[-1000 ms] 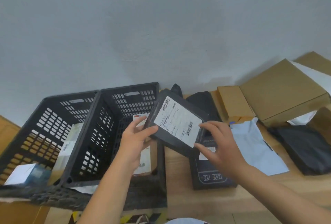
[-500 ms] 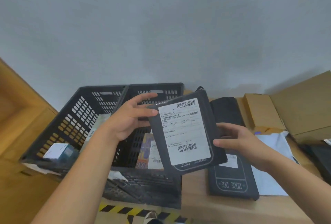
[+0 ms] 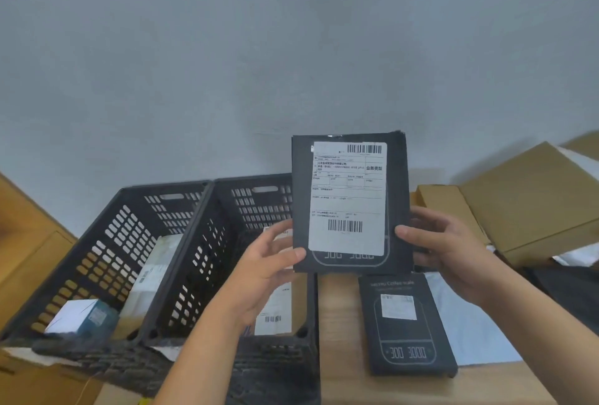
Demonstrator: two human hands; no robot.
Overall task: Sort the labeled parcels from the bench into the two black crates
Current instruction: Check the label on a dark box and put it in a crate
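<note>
A flat black box (image 3: 397, 197) with a large white shipping label stands upright in front of me, label facing the camera. My left hand (image 3: 262, 271) pinches its lower left corner, and my right hand (image 3: 447, 249) grips its right edge. It hangs above the right black crate (image 3: 227, 242) and the bench (image 3: 340, 323). The left black crate (image 3: 107, 242) holds a white-and-blue box and a wrapped parcel. A second black box (image 3: 405, 323) with a small label lies flat on the bench below.
Brown cardboard boxes (image 3: 525, 197) sit at the right, with a pale blue mailer bag (image 3: 466, 317) and a dark bag (image 3: 570, 291) near them. A grey wall rises behind. A labeled parcel (image 3: 275, 310) lies in the right crate. Wooden furniture stands left of the crates.
The black box was lifted higher and turned upright, so its label faces me squarely. Both hands rose with it and shifted to its lower edges.
</note>
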